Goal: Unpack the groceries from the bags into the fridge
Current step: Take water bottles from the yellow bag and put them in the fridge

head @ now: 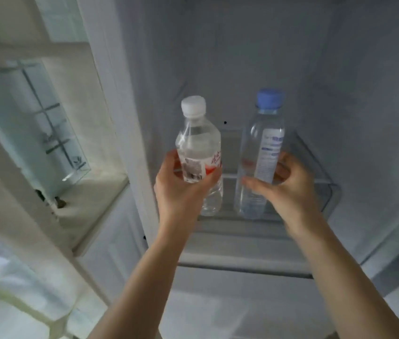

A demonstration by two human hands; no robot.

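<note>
I am looking into the open fridge [254, 57]. My left hand [181, 189] grips a clear water bottle with a white cap and a red-and-white label [198, 143] around its middle. My right hand [289, 189] curls around a taller clear bottle with a blue cap and a white-and-blue label [264, 143]. Both bottles stand upright, side by side, with their bases at a clear plastic shelf or bin [325, 187] deep inside the fridge. I cannot tell whether the bases rest on it.
The fridge's white side wall [120, 118] rises at the left of the bottles. Left of it, a white cabinet holds a clear glass piece [44, 123] on a ledge. A lower fridge shelf edge [242, 263] crosses beneath my forearms.
</note>
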